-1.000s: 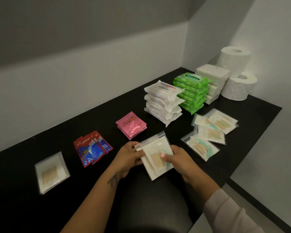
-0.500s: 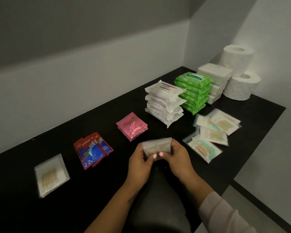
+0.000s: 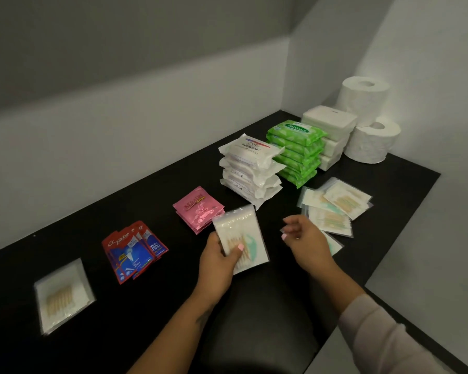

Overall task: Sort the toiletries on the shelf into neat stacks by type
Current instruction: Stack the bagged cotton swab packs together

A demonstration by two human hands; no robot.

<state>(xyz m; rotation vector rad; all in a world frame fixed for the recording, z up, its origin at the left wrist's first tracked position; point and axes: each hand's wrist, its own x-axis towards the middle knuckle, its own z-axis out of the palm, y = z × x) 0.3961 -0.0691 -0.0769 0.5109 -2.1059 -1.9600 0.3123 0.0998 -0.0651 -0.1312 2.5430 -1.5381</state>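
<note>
The black shelf (image 3: 119,333) ran along the grey wall and carried everything; at its far right end stood two toilet rolls (image 3: 368,122), one on the other, with a stack of white tissue packs (image 3: 328,124) just beside them, then a stack of green wipe packs (image 3: 295,152) and a stack of white wrapped packs (image 3: 250,168), each pile touching the next; nearer along lay a small pile of pink sachets (image 3: 199,209) and a fanned pile of red toothpaste sachets (image 3: 134,251); a lone clear bag of cotton buds (image 3: 62,295) lay well apart at the near left; a loose, overlapping scatter of clear bags (image 3: 335,206) lay at the right.

The left hand (image 3: 219,263) gripped a bundle of clear bags (image 3: 242,236) above the shelf's front edge, thumb curled over the top face; the right hand (image 3: 303,238) hung beside it with fingers loosely curled and holding nothing, just above the scatter.

The step looked like gathering the scattered bags onto the held bundle; to do it well the free hand would best take one bag at a time, lay it squarely on top with the sealed edges matching, and let the thumb clamp it; the slick plastic would probably slide, so tapping the bundle's edges on the shelf should true it before setting it down.
</note>
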